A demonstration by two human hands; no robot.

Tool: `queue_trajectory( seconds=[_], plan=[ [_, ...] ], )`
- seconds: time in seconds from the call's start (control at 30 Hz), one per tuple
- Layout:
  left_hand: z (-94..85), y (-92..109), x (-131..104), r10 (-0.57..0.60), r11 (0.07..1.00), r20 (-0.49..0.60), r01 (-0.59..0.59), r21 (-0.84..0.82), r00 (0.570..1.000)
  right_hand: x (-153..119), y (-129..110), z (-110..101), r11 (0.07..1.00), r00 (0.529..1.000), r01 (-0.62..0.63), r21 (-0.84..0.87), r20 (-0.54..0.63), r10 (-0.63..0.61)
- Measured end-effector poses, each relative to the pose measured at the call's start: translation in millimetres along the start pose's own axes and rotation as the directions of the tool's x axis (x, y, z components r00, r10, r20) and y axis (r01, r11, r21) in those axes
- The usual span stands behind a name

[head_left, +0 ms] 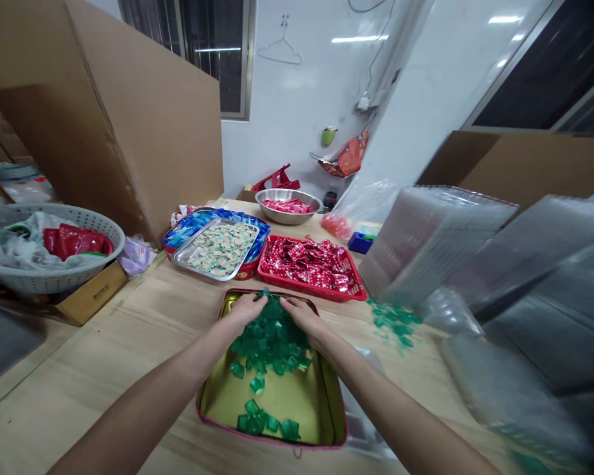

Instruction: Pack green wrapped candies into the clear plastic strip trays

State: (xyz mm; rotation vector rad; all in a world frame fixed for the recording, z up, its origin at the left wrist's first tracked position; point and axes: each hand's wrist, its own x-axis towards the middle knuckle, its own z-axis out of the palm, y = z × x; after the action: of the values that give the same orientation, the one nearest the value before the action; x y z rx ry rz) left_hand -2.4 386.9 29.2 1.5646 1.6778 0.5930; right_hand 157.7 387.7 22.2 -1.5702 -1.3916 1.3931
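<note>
A tin with a gold inside and pink edges lies on the table before me. Many clear green, gem-like plastic pieces are heaped toward its far side, and a smaller cluster sits by the near wall. My left hand cups the heap from the left, its thumb close to a green piece at the top. From the right, my right hand curls around the same heap. The thumbs point toward each other with a small gap. Most of the other fingers are hidden behind or among the pieces.
Behind the tin stand a red basket of red packets, a metal tray of small flat pieces over blue items, and a steel bowl. Loose green pieces and stacked clear plastic trays are right; a white colander is left.
</note>
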Motion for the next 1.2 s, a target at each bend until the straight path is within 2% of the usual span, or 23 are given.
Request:
queue_trajectory(
  seconds=[0.13,0.23,0.33,0.43,0.53,0.6,0.73,0.9,1.03,1.2],
  plan=[
    [4.9,1.6,2.8,0.045,0.997,0.048,-0.042,-0.066,0.998,8.9,0.6,10.2,0.996,0.996,0.088,0.023,0.016,-0.089],
    [3.5,1.0,-6.2,0.089,0.99,0.067,-0.081,-0.112,0.994,0.1,-4.1,10.5,0.983,0.987,0.152,0.105,0.046,-0.157],
    [-4.1,1.0,-29.5,0.206,0.975,0.035,-0.203,-0.086,0.978,-21.3,-9.3,4.5,0.961,0.963,0.247,0.124,0.074,-0.257],
    [-17.1,1.5,-59.9,0.326,0.944,0.059,-0.328,0.025,0.944,-46.0,-10.9,-4.4,0.937,0.927,0.348,0.028,0.14,-0.349],
    [-30.8,-0.2,-84.4,0.343,0.93,0.132,-0.356,0.092,0.93,-60.3,-7.2,-15.9,0.9,0.896,0.425,-0.102,0.191,-0.401],
    [-37.4,-4.2,-93.3,0.336,0.927,0.149,-0.355,0.121,0.93,-60.5,-1.8,-24.1,0.897,0.903,0.414,-0.152,0.196,-0.383],
    [-39.8,-19.1,-95.6,0.3,0.94,0.099,-0.312,0.14,0.949,-49.4,9.7,-34.2,0.911,0.923,0.37,-0.182,0.184,-0.337],
    [-33.0,-33.9,-88.0,0.263,0.96,0.066,-0.268,0.086,0.963,-49.2,8.4,-27.8,0.905,0.931,0.352,-0.24,0.185,-0.313],
    [-32.0,-33.1,-85.6,0.256,0.963,0.041,-0.259,0.071,0.966,-55.6,0.7,-22.3,0.889,0.933,0.354,-0.292,0.184,-0.311],
    [-29.4,-23.0,-84.8,0.254,0.953,-0.043,-0.243,0.18,0.966,-58.8,-4.3,-17.8,0.796,0.899,0.438,-0.419,0.202,-0.388]
  ],
)
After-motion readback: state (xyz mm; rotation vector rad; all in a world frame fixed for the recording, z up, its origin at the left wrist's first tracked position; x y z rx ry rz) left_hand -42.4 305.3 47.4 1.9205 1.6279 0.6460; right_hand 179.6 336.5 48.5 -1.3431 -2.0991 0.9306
